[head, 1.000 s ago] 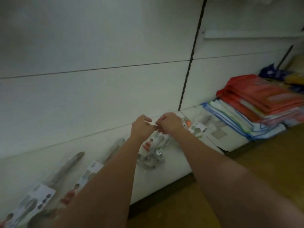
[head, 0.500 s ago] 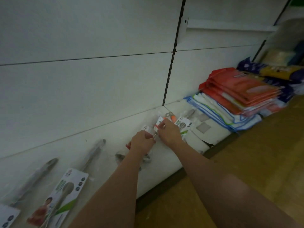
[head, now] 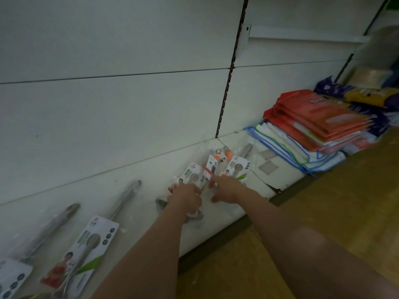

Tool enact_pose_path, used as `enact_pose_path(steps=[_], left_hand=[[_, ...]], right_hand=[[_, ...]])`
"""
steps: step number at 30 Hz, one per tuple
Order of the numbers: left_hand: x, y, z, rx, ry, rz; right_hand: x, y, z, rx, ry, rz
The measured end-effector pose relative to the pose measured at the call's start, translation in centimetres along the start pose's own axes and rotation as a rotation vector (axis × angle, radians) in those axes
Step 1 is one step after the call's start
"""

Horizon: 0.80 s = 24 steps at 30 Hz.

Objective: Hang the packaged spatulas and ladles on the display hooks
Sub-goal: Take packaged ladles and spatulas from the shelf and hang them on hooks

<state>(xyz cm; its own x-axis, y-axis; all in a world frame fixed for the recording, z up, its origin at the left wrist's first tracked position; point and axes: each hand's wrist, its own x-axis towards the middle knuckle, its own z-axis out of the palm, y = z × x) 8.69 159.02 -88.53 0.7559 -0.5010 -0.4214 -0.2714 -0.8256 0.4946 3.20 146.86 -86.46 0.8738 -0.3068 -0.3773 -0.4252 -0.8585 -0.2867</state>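
Both hands are down on the low white shelf [head: 226, 212], right in the little pile of packaged utensils. Left hand [head: 187, 198] has its fingers curled down around one of the packs, seems to be a ladle [head: 195, 213], since a shiny bowl pokes out just under the wrist and another metal bit shows to its left. Right hand [head: 224, 189] is looser, index finger stretched forward and touching the bottom edge of a carded pack with a red stripe [head: 210, 167]; whether it's actually gripping anything, I honestly can't tell, it's blurry there. Just beside that sit two more white and green carded packs [head: 237, 167], with orange handle ends [head: 227, 155] and metal rings sticking out toward the back wall. Further left along the shelf lies another carded spoon pack [head: 90, 247] flat, plus a couple of long steel handles in clear wrap [head: 127, 197]. Off to the right is a stack of red and blue-edged flat packages [head: 313, 126], then wooden floor [head: 345, 201] below.
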Motion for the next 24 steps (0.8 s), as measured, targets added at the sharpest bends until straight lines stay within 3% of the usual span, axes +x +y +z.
enact_pose_path(steps=[6, 10, 14, 20, 24], left_hand=[[0.2, -0.4, 0.4, 0.079, -0.074, -0.153], [0.2, -1.3, 0.1, -0.012, 0.158, -0.273], [-0.3, -1.0, 0.0, 0.081, 0.256, -0.313], [0.2, -0.8, -0.1, -0.12, 0.356, -0.182], [0.9, -0.3, -0.8, -0.586, 0.385, -0.165]], right_hand=[[-0.4, 0.2, 0.4, -0.106, -0.03, -0.028], [-0.7, -0.8, 0.5, -0.305, 0.09, -0.025], [-0.8, -1.6, 0.6, -0.423, 0.009, -0.053], [-0.5, -2.8, 0.5, -0.051, -0.038, -0.082], [0.5, -4.0, 0.6, 0.29, 0.042, -0.018]])
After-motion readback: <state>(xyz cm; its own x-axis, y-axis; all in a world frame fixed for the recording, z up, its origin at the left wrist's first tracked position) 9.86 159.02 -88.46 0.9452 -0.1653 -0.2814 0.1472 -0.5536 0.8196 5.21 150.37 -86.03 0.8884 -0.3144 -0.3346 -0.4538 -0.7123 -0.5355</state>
